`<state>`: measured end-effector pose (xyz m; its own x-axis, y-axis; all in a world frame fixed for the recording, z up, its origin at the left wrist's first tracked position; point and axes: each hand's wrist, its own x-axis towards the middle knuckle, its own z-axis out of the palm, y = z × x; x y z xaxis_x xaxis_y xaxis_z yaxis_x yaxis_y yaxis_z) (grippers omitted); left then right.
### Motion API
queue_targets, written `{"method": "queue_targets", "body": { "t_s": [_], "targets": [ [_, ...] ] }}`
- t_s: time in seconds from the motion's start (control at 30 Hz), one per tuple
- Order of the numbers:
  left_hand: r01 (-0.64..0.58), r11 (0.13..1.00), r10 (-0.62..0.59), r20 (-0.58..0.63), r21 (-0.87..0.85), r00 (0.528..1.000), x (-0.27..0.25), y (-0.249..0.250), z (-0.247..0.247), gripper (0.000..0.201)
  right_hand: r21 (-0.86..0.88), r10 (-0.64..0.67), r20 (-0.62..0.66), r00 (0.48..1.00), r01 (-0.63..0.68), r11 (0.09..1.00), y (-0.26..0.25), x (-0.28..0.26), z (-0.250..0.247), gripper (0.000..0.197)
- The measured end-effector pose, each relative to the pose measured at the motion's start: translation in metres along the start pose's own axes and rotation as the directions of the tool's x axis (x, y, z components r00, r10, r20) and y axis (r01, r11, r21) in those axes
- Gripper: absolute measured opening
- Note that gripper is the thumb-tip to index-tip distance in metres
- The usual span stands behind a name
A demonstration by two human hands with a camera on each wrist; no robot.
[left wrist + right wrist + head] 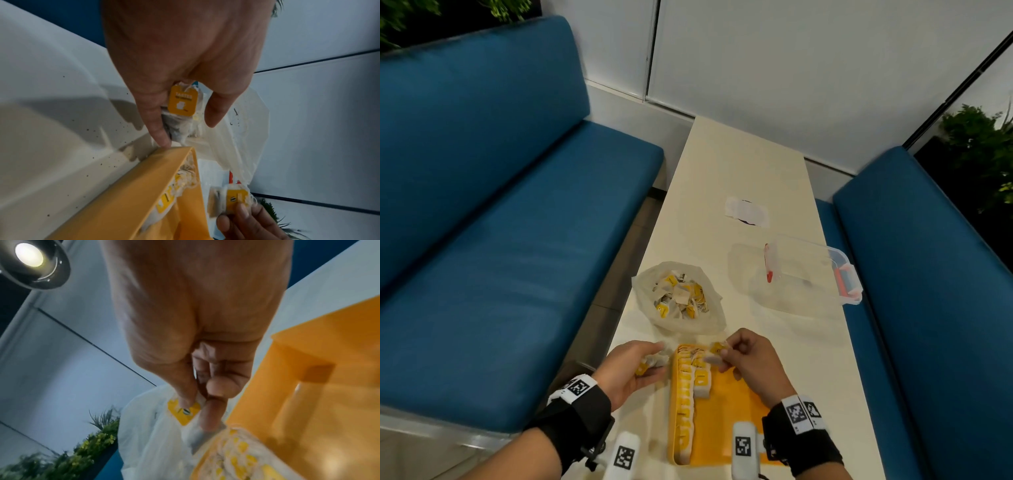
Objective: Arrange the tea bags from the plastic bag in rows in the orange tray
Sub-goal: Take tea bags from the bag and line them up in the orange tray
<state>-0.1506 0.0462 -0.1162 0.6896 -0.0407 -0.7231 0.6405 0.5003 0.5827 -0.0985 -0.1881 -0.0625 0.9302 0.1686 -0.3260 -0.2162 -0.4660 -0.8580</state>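
Note:
The orange tray (pixel 726 425) lies at the near table edge, with a row of yellow-tagged tea bags (pixel 685 397) along its left wall and a short second row beside it. My left hand (pixel 633 368) hovers just left of the tray and holds a few tea bags (pixel 182 104) in its curled fingers. My right hand (pixel 743 356) is over the tray's far end and pinches one tea bag (pixel 717 351) (pixel 185 412) by its yellow tag. The plastic bag (pixel 678 298) with several more tea bags lies open just beyond the tray.
A clear plastic box (pixel 801 274) with orange latches stands to the right on the white table (pixel 736 171). A white paper (pixel 746 212) lies farther back. Blue benches (pixel 500 240) run along both sides of the narrow table.

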Motion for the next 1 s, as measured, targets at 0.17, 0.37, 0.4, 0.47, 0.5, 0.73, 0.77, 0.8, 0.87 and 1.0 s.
{"method": "queue_targets", "body": {
  "t_s": [0.17,0.37,0.4,0.47,0.5,0.73,0.77,0.8,0.87,1.0],
  "targets": [
    [-0.061,0.988,0.058,0.024,0.142,0.998,0.010,-0.009,-0.002,0.039,-0.031,0.097,0.065,0.993,-0.095,0.995,0.026,0.000,0.004,0.011],
    [-0.078,0.959,0.078,0.009,0.271,0.997,0.017,-0.015,0.002,0.072,-0.156,0.251,0.160,0.955,-0.226,0.961,0.054,-0.001,0.017,0.015],
    [-0.079,0.954,0.082,0.003,0.288,0.997,0.019,-0.016,0.003,0.075,-0.174,0.274,0.163,0.948,-0.245,0.954,0.055,-0.001,0.020,0.015],
    [-0.094,0.943,0.105,-0.016,0.318,0.994,0.020,-0.018,0.006,0.077,-0.195,0.313,0.159,0.936,-0.281,0.940,0.056,0.000,0.025,0.014],
    [-0.105,0.939,0.120,-0.026,0.327,0.992,0.021,-0.019,0.007,0.076,-0.197,0.324,0.157,0.933,-0.292,0.936,0.057,0.000,0.027,0.014],
    [-0.147,0.927,0.164,-0.021,0.346,0.986,0.026,-0.019,0.006,0.088,-0.160,0.352,0.102,0.930,-0.334,0.929,0.059,0.003,0.041,0.016],
    [-0.148,0.927,0.162,-0.013,0.345,0.987,0.027,-0.019,0.005,0.089,-0.155,0.355,0.093,0.930,-0.339,0.928,0.059,0.003,0.042,0.016],
    [-0.147,0.926,0.159,-0.007,0.347,0.987,0.028,-0.019,0.005,0.089,-0.152,0.356,0.084,0.931,-0.341,0.927,0.059,0.004,0.044,0.017],
    [-0.151,0.922,0.160,0.004,0.357,0.987,0.030,-0.019,0.004,0.090,-0.162,0.351,0.062,0.934,-0.338,0.927,0.057,0.004,0.046,0.017],
    [-0.153,0.914,0.160,0.012,0.376,0.987,0.027,-0.017,0.006,0.086,-0.197,0.330,-0.002,0.944,-0.324,0.925,0.054,0.006,0.051,0.020]
  ]
}}
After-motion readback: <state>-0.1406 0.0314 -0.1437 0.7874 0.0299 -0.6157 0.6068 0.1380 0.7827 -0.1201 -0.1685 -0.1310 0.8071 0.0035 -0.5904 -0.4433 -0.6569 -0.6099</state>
